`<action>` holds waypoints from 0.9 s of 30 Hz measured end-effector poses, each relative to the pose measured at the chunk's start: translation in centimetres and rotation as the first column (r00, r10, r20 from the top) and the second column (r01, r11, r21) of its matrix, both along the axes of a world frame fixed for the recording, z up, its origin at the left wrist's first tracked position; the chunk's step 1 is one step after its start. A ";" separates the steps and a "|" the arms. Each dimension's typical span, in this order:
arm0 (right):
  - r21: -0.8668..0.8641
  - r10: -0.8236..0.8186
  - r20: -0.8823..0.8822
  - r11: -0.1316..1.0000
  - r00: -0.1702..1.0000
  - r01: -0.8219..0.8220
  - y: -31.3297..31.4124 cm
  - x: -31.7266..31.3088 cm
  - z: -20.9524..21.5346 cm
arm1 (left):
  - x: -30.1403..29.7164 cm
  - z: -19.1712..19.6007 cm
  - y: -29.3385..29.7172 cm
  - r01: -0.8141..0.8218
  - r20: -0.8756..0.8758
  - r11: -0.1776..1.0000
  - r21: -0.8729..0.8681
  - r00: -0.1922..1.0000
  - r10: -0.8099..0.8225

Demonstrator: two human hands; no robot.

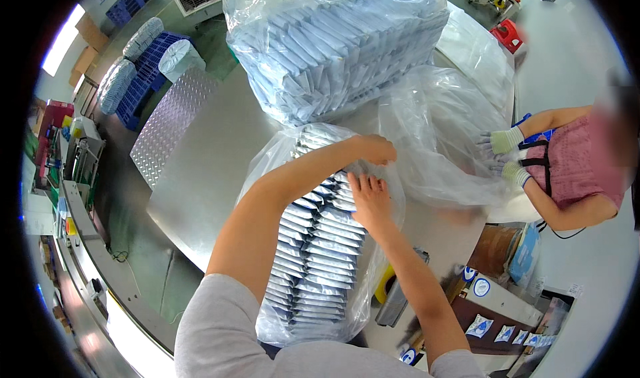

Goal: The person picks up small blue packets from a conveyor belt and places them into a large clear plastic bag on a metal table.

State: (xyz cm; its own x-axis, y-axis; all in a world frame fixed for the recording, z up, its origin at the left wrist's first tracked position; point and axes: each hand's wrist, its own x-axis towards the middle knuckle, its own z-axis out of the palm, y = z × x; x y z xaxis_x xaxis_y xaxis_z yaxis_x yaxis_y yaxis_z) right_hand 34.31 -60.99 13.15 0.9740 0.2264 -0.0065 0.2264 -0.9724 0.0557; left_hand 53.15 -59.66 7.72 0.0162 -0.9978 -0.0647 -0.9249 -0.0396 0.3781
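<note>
The step in hand looks like settling rows of silver sachets [313, 258] inside a clear bag [267, 171] that lies on the steel table [200, 178], close in front of the person and running away from the body toward the table's middle. The left hand [375, 149] reaches across over the far end of the rows, curled with knuckles up at the bag's mouth; it seems to pinch or press the film there, but whether the fingers truly close on anything cannot be told. The right hand [369, 201] lies open and flat, fingers spread, palm down on the top sachets just near the left hand, pressing them level. Both forearms come up from the lower edge, the left one crossing diagonally over the rows, the right one rising more steeply from the right. As a judgement, the next move calls for keeping the rows squared while the loose film is gathered at the far end, with steady pressure so the slippery sachets do not slide or fan out. Beyond, a larger filled bag [333, 45] stands on the table, well apart from the hands. At the right a co-worker's gloved hands [503, 155] handle an empty bag [440, 131], just beside the near bag's far end
</note>
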 end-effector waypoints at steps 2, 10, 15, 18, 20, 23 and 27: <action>0.041 -0.025 -0.084 0.999 0.996 0.029 1.0 1.1 -0.5 | 0.1 -1.3 0.8 -0.015 -0.083 0.994 -0.112 0.997 0.006; 0.044 -0.122 0.227 0.992 0.966 0.115 2.2 1.4 -5.5 | -1.9 -2.7 3.8 -0.067 0.321 0.995 -0.079 0.943 0.089; 0.097 -0.105 0.141 0.991 0.984 0.091 4.3 1.7 -5.5 | -3.1 -0.7 3.0 -0.322 0.245 0.946 -0.015 0.917 0.316; 0.126 -0.101 0.172 0.989 0.980 0.080 4.9 1.5 -5.7 | -4.2 3.3 2.3 -0.217 0.214 0.918 -0.331 0.931 0.297; 0.246 -0.140 0.035 0.961 0.989 0.128 4.9 2.0 -6.0 | -4.0 5.0 2.4 -0.212 0.199 0.896 -0.391 0.931 0.307; 0.273 -0.162 0.013 0.950 0.987 0.152 5.6 1.6 -5.5 | -3.4 6.5 3.0 -0.200 0.207 0.871 -0.448 0.925 0.318; 0.268 -0.190 0.016 0.947 0.982 0.178 6.3 1.2 -5.0 | -3.3 8.0 2.9 -0.165 0.262 0.908 -0.385 0.924 0.279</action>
State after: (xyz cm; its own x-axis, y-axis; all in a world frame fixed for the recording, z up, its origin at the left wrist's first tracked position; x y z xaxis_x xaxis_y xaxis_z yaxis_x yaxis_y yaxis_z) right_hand 35.52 -54.67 8.12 0.9970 0.0314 0.0703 0.0451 -0.9781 -0.2031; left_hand 49.89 -56.74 15.72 0.2024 -0.9217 0.3308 -0.9784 -0.1763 0.1074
